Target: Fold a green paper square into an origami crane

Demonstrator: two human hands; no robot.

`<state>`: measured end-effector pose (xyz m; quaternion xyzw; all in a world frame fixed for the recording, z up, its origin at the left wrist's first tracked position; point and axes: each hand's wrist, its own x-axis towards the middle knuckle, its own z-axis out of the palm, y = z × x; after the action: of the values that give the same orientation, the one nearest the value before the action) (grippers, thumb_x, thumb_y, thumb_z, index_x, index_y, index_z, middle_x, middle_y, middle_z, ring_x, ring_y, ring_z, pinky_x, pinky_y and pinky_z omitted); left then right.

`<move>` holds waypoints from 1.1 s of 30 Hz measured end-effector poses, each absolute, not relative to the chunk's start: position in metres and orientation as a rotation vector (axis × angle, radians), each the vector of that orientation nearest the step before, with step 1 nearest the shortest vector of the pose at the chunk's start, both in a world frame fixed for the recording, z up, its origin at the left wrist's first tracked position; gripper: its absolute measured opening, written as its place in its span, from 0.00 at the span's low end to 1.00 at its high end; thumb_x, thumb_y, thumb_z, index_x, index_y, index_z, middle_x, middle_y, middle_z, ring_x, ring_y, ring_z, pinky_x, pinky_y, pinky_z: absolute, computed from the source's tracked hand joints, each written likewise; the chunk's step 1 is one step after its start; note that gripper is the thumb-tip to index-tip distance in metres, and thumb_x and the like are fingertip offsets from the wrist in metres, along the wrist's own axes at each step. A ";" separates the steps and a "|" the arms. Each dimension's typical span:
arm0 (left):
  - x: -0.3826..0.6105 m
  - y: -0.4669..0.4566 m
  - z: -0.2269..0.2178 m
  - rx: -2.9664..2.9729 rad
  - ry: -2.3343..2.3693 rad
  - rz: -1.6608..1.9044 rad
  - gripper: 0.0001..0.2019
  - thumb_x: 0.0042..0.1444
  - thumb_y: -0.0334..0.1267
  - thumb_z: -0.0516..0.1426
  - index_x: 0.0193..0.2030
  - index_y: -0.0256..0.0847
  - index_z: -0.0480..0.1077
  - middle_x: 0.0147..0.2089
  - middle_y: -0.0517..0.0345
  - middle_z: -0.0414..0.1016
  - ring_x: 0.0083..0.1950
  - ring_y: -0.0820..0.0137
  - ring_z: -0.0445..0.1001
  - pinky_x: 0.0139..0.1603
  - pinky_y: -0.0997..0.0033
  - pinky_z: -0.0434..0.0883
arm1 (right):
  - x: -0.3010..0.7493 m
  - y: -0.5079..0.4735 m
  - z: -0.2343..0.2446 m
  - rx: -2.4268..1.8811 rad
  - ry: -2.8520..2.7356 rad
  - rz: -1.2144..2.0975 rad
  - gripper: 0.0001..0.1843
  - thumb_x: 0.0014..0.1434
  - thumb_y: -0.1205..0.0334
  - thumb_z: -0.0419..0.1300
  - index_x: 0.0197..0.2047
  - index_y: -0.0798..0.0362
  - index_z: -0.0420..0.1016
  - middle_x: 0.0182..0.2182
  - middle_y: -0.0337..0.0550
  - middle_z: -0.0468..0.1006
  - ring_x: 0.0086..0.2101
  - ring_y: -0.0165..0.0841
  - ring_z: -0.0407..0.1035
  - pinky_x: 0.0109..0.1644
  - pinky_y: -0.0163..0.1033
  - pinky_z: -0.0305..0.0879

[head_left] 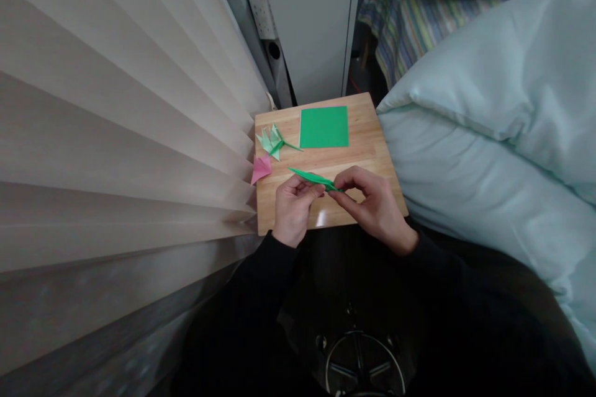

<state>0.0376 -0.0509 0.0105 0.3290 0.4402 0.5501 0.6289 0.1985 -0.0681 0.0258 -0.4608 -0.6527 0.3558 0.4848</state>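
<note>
Left hand [293, 205] and right hand [372, 201] each pinched a narrow folded green paper [313, 178] just above the wooden board [367, 149]. They were apparently mid-crease, though the fingertips looked small. Sharpening that fold called for a firm, even pinch.

Green folded paper strip [313, 178]: long, narrow, pointed, slanting up-left, pinched at lower-right end, above wooden board.

Smooth, varnished wood is being shown by the tabletop [367, 136], with a glossy glare being caught near its front edge. Thin matt paper is being seen in the folded green strip [313, 178], the flat green sheet [324, 127], the pale green folded piece [272, 141] and the pink folded piece [261, 169]. Soft, smooth cloth is being displayed by the pale duvet [503, 105].
</note>
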 end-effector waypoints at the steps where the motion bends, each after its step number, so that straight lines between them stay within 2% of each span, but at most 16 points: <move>1: 0.038 -0.051 0.011 0.748 1.009 1.268 0.12 0.39 0.34 0.75 0.30 0.40 0.79 0.27 0.64 0.79 0.29 0.78 0.73 0.35 0.78 0.71 | 0.198 -0.068 0.027 -1.112 -1.586 0.862 0.06 0.64 0.61 0.66 0.36 0.51 0.75 0.32 0.40 0.78 0.33 0.33 0.73 0.38 0.40 0.71; 8: 0.039 -0.051 0.010 0.779 1.038 1.267 0.12 0.40 0.36 0.75 0.30 0.40 0.79 0.27 0.63 0.78 0.29 0.77 0.72 0.35 0.77 0.69 | 0.193 -0.071 0.030 -1.093 -1.461 0.898 0.14 0.64 0.52 0.67 0.29 0.50 0.77 0.32 0.44 0.81 0.35 0.36 0.76 0.41 0.44 0.73; 15: 0.040 -0.052 0.009 0.991 1.092 1.214 0.13 0.50 0.42 0.71 0.33 0.39 0.74 0.29 0.62 0.75 0.28 0.76 0.72 0.32 0.75 0.70 | 0.187 -0.068 0.017 -1.177 -1.007 1.237 0.23 0.49 0.44 0.76 0.28 0.50 0.72 0.28 0.40 0.80 0.29 0.33 0.75 0.36 0.41 0.73; 17: 0.040 -0.052 0.013 1.047 1.106 1.238 0.16 0.49 0.41 0.71 0.39 0.40 0.71 0.29 0.64 0.74 0.29 0.76 0.73 0.32 0.76 0.71 | 0.188 -0.067 0.016 -1.177 -1.000 1.250 0.24 0.47 0.43 0.77 0.30 0.50 0.72 0.27 0.38 0.79 0.29 0.33 0.74 0.35 0.41 0.73; 21: 0.034 -0.050 0.022 1.149 1.126 1.229 0.26 0.49 0.37 0.72 0.53 0.47 0.67 0.29 0.68 0.73 0.28 0.74 0.77 0.33 0.75 0.75 | 0.198 -0.063 0.018 -1.179 -1.185 1.231 0.21 0.52 0.44 0.74 0.33 0.51 0.75 0.28 0.39 0.79 0.30 0.33 0.74 0.37 0.41 0.73; 23: 0.027 -0.047 0.023 1.216 1.142 1.164 0.24 0.48 0.37 0.72 0.50 0.46 0.70 0.30 0.67 0.74 0.29 0.73 0.78 0.34 0.74 0.76 | 0.204 -0.062 0.019 -1.174 -1.278 1.240 0.20 0.54 0.44 0.73 0.33 0.51 0.75 0.29 0.40 0.79 0.30 0.33 0.75 0.38 0.42 0.73; 27: 0.016 -0.042 0.018 1.365 1.198 1.043 0.13 0.46 0.40 0.73 0.33 0.40 0.76 0.31 0.60 0.79 0.30 0.71 0.80 0.31 0.74 0.75 | 0.214 -0.059 0.020 -1.173 -1.359 1.272 0.21 0.53 0.43 0.73 0.33 0.52 0.76 0.29 0.41 0.80 0.31 0.34 0.75 0.39 0.43 0.74; 33: 0.013 -0.042 0.015 1.321 1.237 1.062 0.11 0.45 0.40 0.74 0.30 0.39 0.79 0.31 0.56 0.82 0.30 0.69 0.81 0.33 0.72 0.77 | 0.219 -0.057 0.017 -1.210 -1.367 1.273 0.19 0.52 0.45 0.74 0.31 0.52 0.78 0.29 0.41 0.81 0.31 0.34 0.74 0.39 0.42 0.73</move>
<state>0.0126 -0.0418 0.0149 0.5459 0.5113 0.4386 0.4982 0.2191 -0.0570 0.0168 -0.4875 -0.5509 0.5131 0.4422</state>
